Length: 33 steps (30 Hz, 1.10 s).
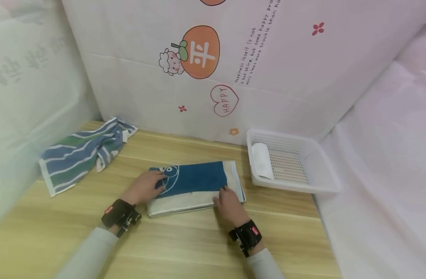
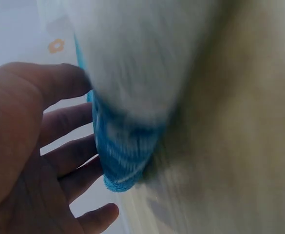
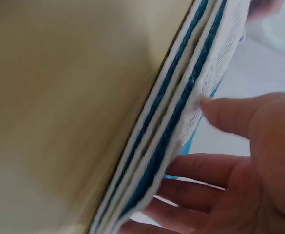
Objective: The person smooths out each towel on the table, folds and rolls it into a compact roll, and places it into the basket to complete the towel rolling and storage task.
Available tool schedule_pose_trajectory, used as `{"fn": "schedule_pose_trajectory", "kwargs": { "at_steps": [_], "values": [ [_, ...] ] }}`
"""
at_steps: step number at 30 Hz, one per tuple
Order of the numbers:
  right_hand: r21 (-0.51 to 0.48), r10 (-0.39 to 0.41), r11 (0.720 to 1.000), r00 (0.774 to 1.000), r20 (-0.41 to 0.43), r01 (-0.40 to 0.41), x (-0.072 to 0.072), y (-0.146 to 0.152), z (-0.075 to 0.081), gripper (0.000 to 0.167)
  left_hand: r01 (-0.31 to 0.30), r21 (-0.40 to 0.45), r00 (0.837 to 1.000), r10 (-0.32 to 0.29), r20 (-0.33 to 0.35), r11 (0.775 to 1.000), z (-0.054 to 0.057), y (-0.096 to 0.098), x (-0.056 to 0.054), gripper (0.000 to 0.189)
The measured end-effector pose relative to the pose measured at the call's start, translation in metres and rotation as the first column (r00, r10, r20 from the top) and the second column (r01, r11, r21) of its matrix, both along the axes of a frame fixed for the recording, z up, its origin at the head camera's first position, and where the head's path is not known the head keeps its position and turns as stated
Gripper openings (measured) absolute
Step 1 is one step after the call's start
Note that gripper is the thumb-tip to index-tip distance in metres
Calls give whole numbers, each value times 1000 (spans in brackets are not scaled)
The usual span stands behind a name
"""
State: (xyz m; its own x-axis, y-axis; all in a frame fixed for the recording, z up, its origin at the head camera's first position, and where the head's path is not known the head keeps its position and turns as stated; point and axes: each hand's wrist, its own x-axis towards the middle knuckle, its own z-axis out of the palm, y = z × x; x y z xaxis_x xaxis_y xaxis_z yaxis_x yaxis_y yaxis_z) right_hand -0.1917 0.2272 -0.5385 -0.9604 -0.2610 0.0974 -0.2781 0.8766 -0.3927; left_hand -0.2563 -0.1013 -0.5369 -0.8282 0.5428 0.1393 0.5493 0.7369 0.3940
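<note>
A folded towel (image 1: 202, 179), blue with a cream border and a pale line drawing at its left end, lies flat on the wooden table. My left hand (image 1: 147, 186) rests on that left end, its fingers spread over the drawing. In the left wrist view the thumb and fingers (image 2: 74, 151) lie along the blue end of the fold. My right hand (image 1: 229, 205) touches the cream border near the right front corner. Stacked blue and white layers show along the towel's edge in the right wrist view, where the right thumb (image 3: 230, 114) presses on the top layer.
A crumpled striped towel (image 1: 78, 153) in blue, green and white lies at the back left. At the right stands a white plastic basket (image 1: 296, 188) with a rolled white cloth (image 1: 263, 161) inside. Printed white sheets (image 1: 136, 85) wall in the back and sides.
</note>
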Motion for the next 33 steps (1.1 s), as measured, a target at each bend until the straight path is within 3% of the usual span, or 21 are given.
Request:
{"fn": "schedule_pose_trajectory", "kwargs": {
  "at_steps": [3, 5, 8, 10, 14, 19, 22, 25, 29, 31, 33],
  "values": [
    [17, 12, 1000, 999, 32, -13, -26, 10, -3, 31, -31, 25, 1000, 31, 2, 999, 2, -2, 10, 34],
    [57, 2, 998, 999, 43, -5, -43, 23, -7, 42, -20, 68, 999, 18, 34, 997, 4, 2, 16, 26],
    [119, 6, 993, 1000, 29, -9, -63, 38, -9, 54, 31, 139, 993, -46, 106, 990, 7, 8, 25, 18],
    [151, 16, 988, 1000, -21, -13, -67, 38, -6, 51, 82, 170, 985, -106, 139, 982, 8, 12, 32, 18],
    [144, 67, 988, 994, -82, -55, -45, 12, 7, 46, 146, 162, 974, -170, 148, 976, 8, 17, 48, 25],
    [97, 81, 991, 989, 121, -93, -12, -32, 15, 70, 153, 123, 984, -163, 78, 981, 5, 20, 59, 28],
    [112, 89, 988, 980, 179, -110, -13, -32, 12, 77, 163, 118, 984, -171, 57, 980, 3, 28, 65, 33],
    [82, 129, 986, 975, 182, -146, -26, -15, 10, 76, 193, 113, 978, -200, 51, 975, -1, 41, 73, 38],
    [30, 203, 977, 967, 155, -210, -42, 5, 9, 74, 214, 90, 977, -214, -7, 973, -5, 59, 81, 40],
    [55, 225, 971, 970, 93, -231, -39, 7, 11, 69, 200, 75, 980, -198, -33, 977, -6, 64, 84, 39],
    [91, 229, 969, 973, 17, -230, -25, 3, 14, 59, 184, 71, 983, -182, -39, 980, -6, 67, 87, 39]
  ]
}}
